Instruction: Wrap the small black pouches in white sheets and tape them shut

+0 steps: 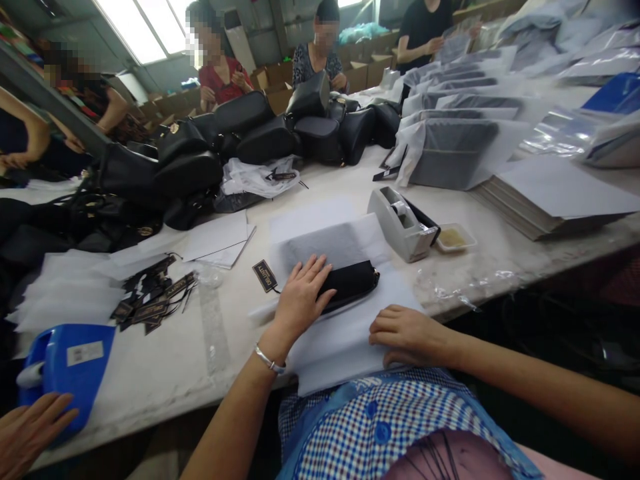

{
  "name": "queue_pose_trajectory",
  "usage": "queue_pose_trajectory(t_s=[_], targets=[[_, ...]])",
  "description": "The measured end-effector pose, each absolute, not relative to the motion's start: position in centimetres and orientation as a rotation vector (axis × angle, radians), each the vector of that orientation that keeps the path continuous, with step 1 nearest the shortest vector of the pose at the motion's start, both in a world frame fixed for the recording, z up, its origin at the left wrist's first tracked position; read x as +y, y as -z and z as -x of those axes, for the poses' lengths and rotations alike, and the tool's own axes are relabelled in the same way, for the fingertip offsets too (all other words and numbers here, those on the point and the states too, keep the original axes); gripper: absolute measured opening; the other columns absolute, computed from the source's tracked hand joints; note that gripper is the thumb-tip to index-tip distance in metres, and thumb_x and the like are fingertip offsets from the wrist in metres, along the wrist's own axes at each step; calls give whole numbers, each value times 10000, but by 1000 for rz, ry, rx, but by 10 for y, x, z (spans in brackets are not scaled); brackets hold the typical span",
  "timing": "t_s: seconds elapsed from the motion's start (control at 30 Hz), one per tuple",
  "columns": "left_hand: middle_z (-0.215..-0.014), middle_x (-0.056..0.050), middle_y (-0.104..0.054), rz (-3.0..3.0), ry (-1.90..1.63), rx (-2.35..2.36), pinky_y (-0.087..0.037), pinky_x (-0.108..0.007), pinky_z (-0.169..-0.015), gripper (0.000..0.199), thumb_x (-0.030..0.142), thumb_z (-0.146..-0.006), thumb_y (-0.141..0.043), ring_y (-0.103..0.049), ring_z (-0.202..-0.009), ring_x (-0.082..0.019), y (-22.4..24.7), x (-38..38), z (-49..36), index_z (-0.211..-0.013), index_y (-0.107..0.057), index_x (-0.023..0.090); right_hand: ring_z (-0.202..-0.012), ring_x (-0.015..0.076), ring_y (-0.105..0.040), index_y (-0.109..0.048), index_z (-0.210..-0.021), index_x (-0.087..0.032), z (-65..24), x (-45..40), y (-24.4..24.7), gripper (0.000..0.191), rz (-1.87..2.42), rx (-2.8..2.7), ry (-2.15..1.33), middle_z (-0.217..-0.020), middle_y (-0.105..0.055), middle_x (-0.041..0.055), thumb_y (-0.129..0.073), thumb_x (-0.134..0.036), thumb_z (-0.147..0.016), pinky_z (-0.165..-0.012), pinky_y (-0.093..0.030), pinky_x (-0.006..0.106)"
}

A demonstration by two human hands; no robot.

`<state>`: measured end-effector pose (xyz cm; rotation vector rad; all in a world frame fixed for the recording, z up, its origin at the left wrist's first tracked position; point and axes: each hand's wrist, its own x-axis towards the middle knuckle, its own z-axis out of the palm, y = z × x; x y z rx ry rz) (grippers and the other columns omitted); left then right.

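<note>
My left hand (305, 293), with a silver bangle at the wrist, lies with fingers spread on the left part of a small black bag (353, 283). The bag rests on white tissue paper (345, 347), and a grey-looking wrapped sheet (317, 247) lies just behind it. A black tag (265, 276) with gold lettering sits to the left of the bag. My right hand (407, 335) is at the paper's right front edge, its fingers bent and pressed together; whether they pinch the paper is hidden.
A tape dispenser (407, 227) and a small dish (455, 238) stand behind right. Stacked boards (560, 193) lie farther right. Black bags (200, 147) are heaped behind. Near a blue dispenser (75, 367) at left is another person's hand (37, 427). Several people work across the table.
</note>
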<state>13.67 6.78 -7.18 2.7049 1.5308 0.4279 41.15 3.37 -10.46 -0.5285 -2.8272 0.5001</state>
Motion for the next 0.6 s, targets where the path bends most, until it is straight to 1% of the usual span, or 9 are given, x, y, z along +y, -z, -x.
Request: queue_pose_trajectory(t_s=[0.07, 0.13, 0.17, 0.23, 0.3, 0.43, 0.6], targets=[[-1541, -66, -406, -2705, -430, 1537, -295, -470, -1188, 486, 362, -951, -550, -334, -1442, -248, 72, 68, -137, -1404, -482, 198, -862, 194, -549, -644, -1047, -183, -410, 30, 114, 200, 510, -2840, -325, -968, -670, 68, -506, -316, -988, -793, -404, 334], [-1542, -66, -406, -2708, -421, 1536, -295, -469, -1188, 483, 366, -954, -544, -339, -1440, -248, 72, 68, -137, -1403, -483, 198, -799, 175, -532, -649, -970, -186, -409, 30, 121, 231, 512, -2825, -199, -910, -665, 59, -422, -203, -1008, -740, -396, 313], [-1541, -67, -407, -2709, -416, 1535, -296, -468, -1187, 480, 368, -955, -542, -342, -1438, -248, 72, 68, -136, -1400, -486, 197, -776, 170, -528, -652, -941, -189, -409, 31, 123, 265, 507, -2820, -166, -884, -663, 55, -396, -180, -1010, -719, -392, 307], [-1538, -68, -411, -2711, -416, 1532, -301, -466, -1185, 473, 368, -957, -538, -348, -1435, -247, 70, 67, -136, -1396, -490, 199, -761, 166, -532, -663, -911, -198, -408, 33, 123, 291, 511, -2804, -181, -849, -663, 49, -390, -194, -1014, -701, -394, 302], [-1535, -68, -416, -2710, -422, 1530, -304, -466, -1184, 470, 366, -957, -535, -348, -1436, -246, 70, 67, -136, -1395, -490, 202, -775, 164, -551, -680, -915, -208, -409, 34, 119, 283, 545, -2781, -298, -841, -671, 46, -416, -232, -1012, -717, -412, 301], [-1533, -70, -418, -2691, -426, 1529, -300, -469, -1185, 474, 370, -956, -540, -344, -1438, -243, 70, 68, -136, -1397, -490, 205, -809, 159, -602, -717, -920, -223, -410, 36, 103, 259, 671, -2705, -643, -867, -693, 47, -484, -306, -995, -777, -441, 300], [-1518, -67, -442, -2627, -402, 1501, -318, -455, -1177, 478, 439, -961, -519, -357, -1431, -242, 60, 71, -134, -1381, -515, 211, -811, 161, -632, -726, -880, -208, -404, 54, 68, 248, 934, -2462, -1075, -872, -699, 39, -560, -381, -946, -776, -471, 273]])
